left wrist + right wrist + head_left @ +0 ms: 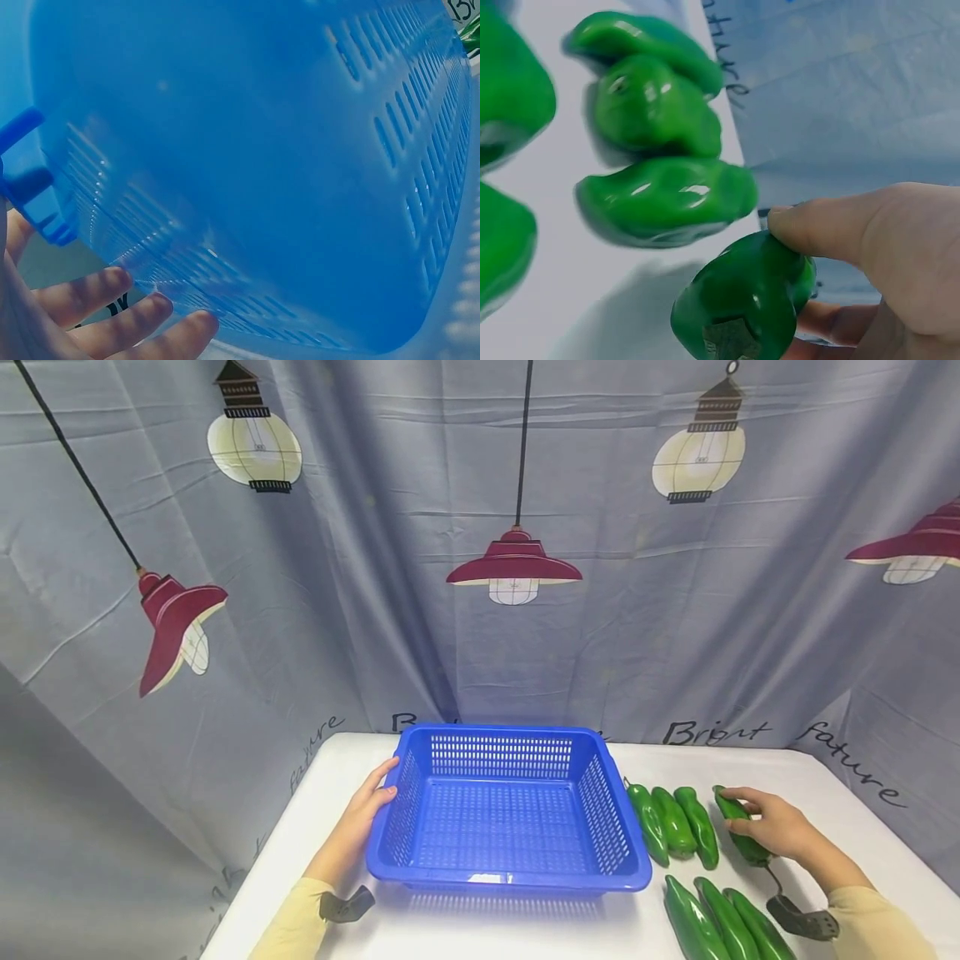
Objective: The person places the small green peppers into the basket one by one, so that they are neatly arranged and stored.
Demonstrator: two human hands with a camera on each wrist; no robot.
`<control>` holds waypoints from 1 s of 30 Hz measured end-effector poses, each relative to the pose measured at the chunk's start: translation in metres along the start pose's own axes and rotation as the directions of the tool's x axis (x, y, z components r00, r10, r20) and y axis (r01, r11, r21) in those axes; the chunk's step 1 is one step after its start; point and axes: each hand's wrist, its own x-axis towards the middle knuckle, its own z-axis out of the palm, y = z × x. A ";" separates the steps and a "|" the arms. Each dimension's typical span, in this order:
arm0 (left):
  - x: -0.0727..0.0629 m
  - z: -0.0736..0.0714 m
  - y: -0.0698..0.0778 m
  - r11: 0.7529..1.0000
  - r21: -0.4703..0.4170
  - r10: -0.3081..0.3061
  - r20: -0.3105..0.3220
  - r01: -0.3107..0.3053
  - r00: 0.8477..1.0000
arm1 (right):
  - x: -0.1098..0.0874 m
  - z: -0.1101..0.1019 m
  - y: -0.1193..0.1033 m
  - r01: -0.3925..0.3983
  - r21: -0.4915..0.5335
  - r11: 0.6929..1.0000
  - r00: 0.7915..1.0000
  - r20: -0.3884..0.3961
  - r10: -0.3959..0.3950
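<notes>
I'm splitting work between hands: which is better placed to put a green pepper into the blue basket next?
Right, probably: the right hand pinches a green pepper, with other green peppers nearby. The left hand is at the left side of the blue basket, across from the peppers.

Head view from above, facing forward and down over table (487,935) and curtain (390,610); left wrist view, close against the basket (247,187); right wrist view, close on the peppers (656,109); basket shared by head and left wrist, peppers by head and right wrist
</notes>
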 end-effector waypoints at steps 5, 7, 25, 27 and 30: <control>0.000 0.000 0.001 1.000 -0.004 -0.008 -0.003 0.008 1.000 | 0.001 -0.010 -0.015 0.045 -0.008 0.999 0.998 -0.038 -0.045; -0.001 0.000 0.001 1.000 -0.001 -0.010 -0.004 0.010 1.000 | 0.002 -0.015 -0.023 0.063 -0.012 0.998 0.997 -0.046 -0.063; -0.001 0.002 0.003 1.000 0.006 0.010 -0.010 -0.010 1.000 | 0.017 -0.038 -0.113 0.218 -0.003 0.976 0.974 -0.057 -0.218; -0.001 0.002 0.003 1.000 0.002 0.008 -0.011 -0.008 1.000 | 0.019 -0.038 -0.123 0.235 -0.003 0.972 0.971 -0.051 -0.235; 0.000 0.002 0.002 1.000 -0.001 0.008 -0.008 -0.008 1.000 | 0.021 -0.035 -0.136 0.264 -0.012 0.964 0.964 -0.043 -0.264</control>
